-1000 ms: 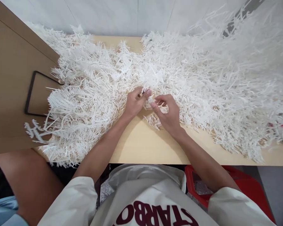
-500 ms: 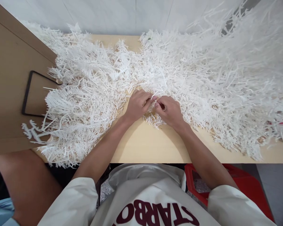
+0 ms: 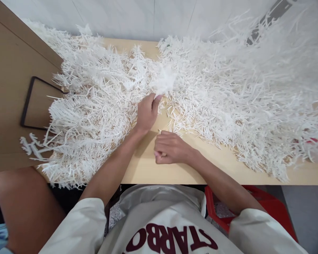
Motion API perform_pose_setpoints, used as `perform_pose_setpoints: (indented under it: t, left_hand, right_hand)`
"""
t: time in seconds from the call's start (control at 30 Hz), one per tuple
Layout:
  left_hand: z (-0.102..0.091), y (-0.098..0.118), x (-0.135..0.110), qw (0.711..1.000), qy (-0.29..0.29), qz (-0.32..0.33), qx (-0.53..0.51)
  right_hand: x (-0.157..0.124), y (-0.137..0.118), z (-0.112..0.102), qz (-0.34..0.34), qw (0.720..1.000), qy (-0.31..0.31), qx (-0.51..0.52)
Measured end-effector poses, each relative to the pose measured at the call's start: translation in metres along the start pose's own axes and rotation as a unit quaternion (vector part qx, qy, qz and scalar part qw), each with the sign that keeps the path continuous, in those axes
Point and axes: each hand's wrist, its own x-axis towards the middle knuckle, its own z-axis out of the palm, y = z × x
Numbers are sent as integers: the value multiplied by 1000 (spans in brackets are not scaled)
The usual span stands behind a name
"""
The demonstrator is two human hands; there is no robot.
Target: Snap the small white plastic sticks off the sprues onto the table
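My left hand (image 3: 147,112) is closed, with thumb and fingers pinching the near end of a white feathery plastic sprig (image 3: 164,82). That sprig points away from me and is smeared by motion. Nearer the table's front edge, my right hand (image 3: 172,148) is curled into a fist above the bare wood. A tiny pale tip pokes out at the top of the fist; what it belongs to is hidden. Heaps of similar white sprigs lie around both hands, one pile (image 3: 95,106) on the left and a larger pile (image 3: 228,95) on the right.
A brown cardboard box (image 3: 7,106) with a black wire loop (image 3: 26,102) stands at the left. The light wooden table (image 3: 148,169) runs up to a pale tiled wall (image 3: 122,17). Another person's bare limb (image 3: 29,204) is at lower left. Below right is a red stool (image 3: 270,204).
My hands were together at the middle and have parted. The left moved slightly away and left with the sprig; the right came back toward me and closed into a fist.
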Motion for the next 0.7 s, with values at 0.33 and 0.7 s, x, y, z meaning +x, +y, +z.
perform_pose_setpoints:
  t: [0.33,0.7]
  left_hand:
    - [-3,13,-7,997,-59,37,-32]
    - [4,3,-12,965,-81,229,100]
  right_hand:
    - [-5,29,-17,292,932,207,-54]
    - [-6,35,-17,255,955,90,-125]
